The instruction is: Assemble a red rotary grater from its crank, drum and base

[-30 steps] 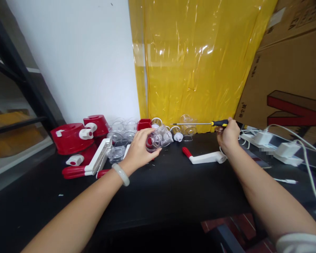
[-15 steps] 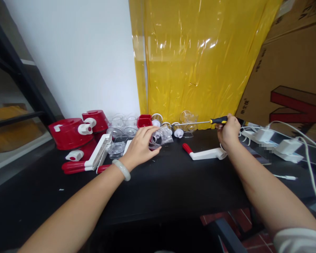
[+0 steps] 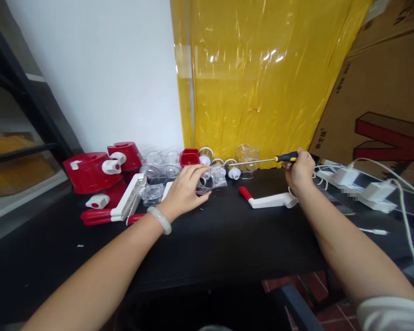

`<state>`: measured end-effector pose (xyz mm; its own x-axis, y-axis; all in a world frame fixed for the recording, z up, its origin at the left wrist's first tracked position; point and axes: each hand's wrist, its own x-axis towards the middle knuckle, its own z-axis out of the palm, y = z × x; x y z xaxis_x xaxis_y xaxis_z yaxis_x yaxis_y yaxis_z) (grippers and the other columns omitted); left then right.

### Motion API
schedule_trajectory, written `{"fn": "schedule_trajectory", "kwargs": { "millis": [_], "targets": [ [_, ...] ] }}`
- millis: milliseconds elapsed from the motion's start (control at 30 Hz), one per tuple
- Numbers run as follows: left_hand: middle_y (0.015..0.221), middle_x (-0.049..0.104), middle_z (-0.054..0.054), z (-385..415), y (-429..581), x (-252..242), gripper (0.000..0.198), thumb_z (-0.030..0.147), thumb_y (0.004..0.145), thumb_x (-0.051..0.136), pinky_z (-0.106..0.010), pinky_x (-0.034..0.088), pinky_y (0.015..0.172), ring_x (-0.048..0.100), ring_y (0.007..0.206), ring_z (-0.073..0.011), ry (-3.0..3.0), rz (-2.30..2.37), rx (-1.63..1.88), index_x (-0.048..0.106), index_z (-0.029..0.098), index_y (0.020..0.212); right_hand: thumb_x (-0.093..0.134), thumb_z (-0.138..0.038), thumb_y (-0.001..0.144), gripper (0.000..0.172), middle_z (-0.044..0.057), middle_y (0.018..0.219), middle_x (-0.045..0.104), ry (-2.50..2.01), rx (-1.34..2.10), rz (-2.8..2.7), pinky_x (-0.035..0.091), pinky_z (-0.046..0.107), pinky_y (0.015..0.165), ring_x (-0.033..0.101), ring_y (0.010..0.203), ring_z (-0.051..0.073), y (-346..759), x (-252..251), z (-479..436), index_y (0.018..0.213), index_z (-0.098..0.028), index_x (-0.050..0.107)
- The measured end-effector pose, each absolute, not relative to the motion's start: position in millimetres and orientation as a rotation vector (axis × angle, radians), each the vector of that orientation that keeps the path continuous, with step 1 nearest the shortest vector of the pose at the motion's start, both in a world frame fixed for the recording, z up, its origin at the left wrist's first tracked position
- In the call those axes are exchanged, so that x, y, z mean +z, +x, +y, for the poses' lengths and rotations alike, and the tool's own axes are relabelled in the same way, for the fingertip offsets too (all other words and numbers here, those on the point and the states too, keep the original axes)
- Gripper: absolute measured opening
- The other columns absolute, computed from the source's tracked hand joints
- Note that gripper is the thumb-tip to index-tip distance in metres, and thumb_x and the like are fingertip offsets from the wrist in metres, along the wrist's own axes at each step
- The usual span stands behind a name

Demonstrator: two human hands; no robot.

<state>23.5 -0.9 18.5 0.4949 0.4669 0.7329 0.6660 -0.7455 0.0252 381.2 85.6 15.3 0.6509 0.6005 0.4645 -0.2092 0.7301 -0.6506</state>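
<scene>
My left hand (image 3: 183, 191) is curled around a clear plastic housing (image 3: 209, 179) that rests on the black table (image 3: 207, 239). A pale bangle sits on that wrist. My right hand (image 3: 299, 171) grips the yellow-and-black handle of a long screwdriver (image 3: 262, 161); its thin shaft runs left, level above the table, with the tip near the clear housing. A white crank handle with a red knob (image 3: 267, 200) lies on the table just below my right hand.
Red bowls and lids (image 3: 93, 169), clear cups (image 3: 160, 163), metal drum parts (image 3: 232, 169) and white-and-red handles (image 3: 124, 207) crowd the table's back left. A yellow plastic sheet (image 3: 255, 78) hangs behind. Cardboard boxes (image 3: 382, 101), white chargers and cables (image 3: 362, 184) lie at right.
The view has tipped slightly. My left hand has turned the clear housing a little on the table. The screwdriver stays level in my right hand.
</scene>
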Motion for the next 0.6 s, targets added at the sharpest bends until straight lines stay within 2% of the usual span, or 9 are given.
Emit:
{"fn": "schedule_trajectory", "kwargs": {
  "millis": [167,600],
  "targets": [
    [0.132,0.054,-0.012,-0.8,22.9,18.6,0.061,0.024,0.079,0.071,-0.049,0.044,0.107,0.051,0.124,-0.0291,-2.460,-0.950,-1.059,0.045,0.021,0.135,0.058,-0.029,0.085,0.027,-0.009,0.051,0.037,-0.597,0.500,-0.743,0.033,0.018,0.032,0.038,0.035,0.006,383.9,15.8,85.1,0.066,-0.022,0.040],
    [0.137,0.054,-0.011,0.0,21.0,18.4,0.066,0.020,0.079,0.071,-0.047,0.043,0.109,0.050,0.127,-0.0281,-2.471,-0.901,-0.960,0.043,0.021,0.139,0.057,-0.033,0.086,0.029,-0.009,0.048,0.036,-0.651,0.503,-0.755,0.032,0.017,0.031,0.036,0.034,0.006,381.3,18.1,83.4,0.066,-0.023,0.039]
  ]
}}
